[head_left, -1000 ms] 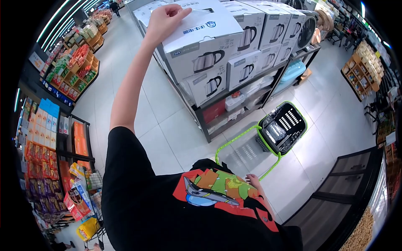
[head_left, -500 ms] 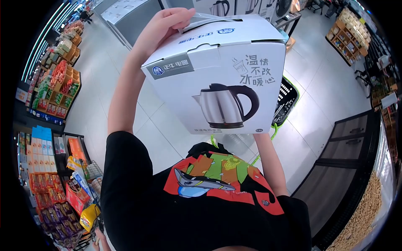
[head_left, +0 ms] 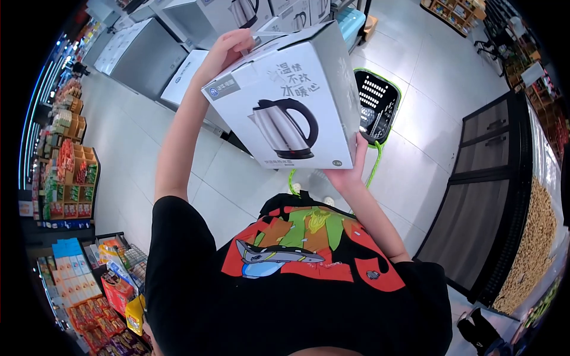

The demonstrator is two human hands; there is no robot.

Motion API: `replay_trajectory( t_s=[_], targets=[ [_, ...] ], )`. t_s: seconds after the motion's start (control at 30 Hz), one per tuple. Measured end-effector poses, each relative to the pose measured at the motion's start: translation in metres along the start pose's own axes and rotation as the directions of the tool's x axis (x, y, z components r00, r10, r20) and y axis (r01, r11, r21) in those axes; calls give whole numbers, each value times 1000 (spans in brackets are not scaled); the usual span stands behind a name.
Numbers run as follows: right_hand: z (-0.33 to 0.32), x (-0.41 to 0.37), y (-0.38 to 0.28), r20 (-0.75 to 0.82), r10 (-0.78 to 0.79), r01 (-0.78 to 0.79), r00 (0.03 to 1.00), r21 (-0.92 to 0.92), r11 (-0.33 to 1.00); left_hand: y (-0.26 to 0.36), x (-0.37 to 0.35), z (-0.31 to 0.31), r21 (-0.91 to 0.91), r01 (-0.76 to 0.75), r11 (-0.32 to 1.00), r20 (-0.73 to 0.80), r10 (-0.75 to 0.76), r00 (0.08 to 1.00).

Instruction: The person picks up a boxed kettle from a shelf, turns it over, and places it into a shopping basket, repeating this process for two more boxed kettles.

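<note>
White cardboard kettle box was held up in the air in front of the person's chest, above the pale tiled floor of a shop aisle. Behind it, at the top of the view, stood metal shelving stacked with more white boxes printed with the same kettle. Along the right edge ran a dark cabinet with a bulk bin heaped with pale brown nuts or beans; which of the two could not be told. Far to the left, open racks held rows of colourful packets.

A black plastic shopping basket with a green rim stood on the floor just beyond the raised box and was partly hidden by it. What lay inside the basket could not be made out. Its green handle trailed down towards the person.

The left grip, a bare hand, was closed over the top rear edge of the box, fingers curled onto the lid flap. The right grip was cupped under the lower right corner, palm against the base and thumb up the side. So the box sat between the two, one above and one below, tilted with its printed face turned to the camera.

That face showed a steel electric kettle with a black handle and base, grey characters above it and a small grey label at the upper left corner.
</note>
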State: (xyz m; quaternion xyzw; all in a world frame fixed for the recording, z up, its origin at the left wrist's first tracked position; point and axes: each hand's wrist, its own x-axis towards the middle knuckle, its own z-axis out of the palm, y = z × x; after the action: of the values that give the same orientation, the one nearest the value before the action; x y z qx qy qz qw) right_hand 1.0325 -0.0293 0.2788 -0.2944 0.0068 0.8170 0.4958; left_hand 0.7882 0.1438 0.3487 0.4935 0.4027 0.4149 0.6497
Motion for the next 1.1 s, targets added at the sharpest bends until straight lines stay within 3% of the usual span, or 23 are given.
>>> replay_trajectory(
  t_s=[0.2,0.3,0.4,0.43,0.47,0.57,0.67,0.7,0.8,1.0,1.1],
  targets=[
    [5,-15,5,-23,-31,29,999,-52,998,1,-4,11,-125,144,982,13,-143,990],
    [-2,-15,-4,-32,38,-40,999,-64,997,-8,5,6,-141,179,974,94,-167,981],
    [-32,-5,-11,29,93,-95,995,65,993,-14,3,18,-113,234,966,45,-231,972],
    [-39,-5,-14,56,117,-124,992,137,983,-17,4,17,17,200,980,125,-200,972],
    [-42,-6,-16,52,120,-129,991,237,963,-20,2,26,-5,160,987,90,-159,983],
    [-62,-11,-19,40,111,-117,993,245,962,-27,2,33,101,141,985,177,-157,972],
    [-83,-16,-23,-3,99,-98,995,68,993,-16,-5,54,185,140,973,248,-184,951],
    [-85,-19,-21,-111,66,-58,992,75,996,-13,-9,66,191,132,973,255,-179,950],
    [-110,-12,-19,14,34,-35,999,97,995,-5,-10,87,208,124,970,296,-183,937],
    [-124,-19,-14,69,34,-43,997,123,991,-1,-18,108,174,134,976,308,-183,934],
    [-132,-21,-11,-87,46,-43,995,41,998,-12,-30,111,130,170,977,358,-206,911]
  ],
)
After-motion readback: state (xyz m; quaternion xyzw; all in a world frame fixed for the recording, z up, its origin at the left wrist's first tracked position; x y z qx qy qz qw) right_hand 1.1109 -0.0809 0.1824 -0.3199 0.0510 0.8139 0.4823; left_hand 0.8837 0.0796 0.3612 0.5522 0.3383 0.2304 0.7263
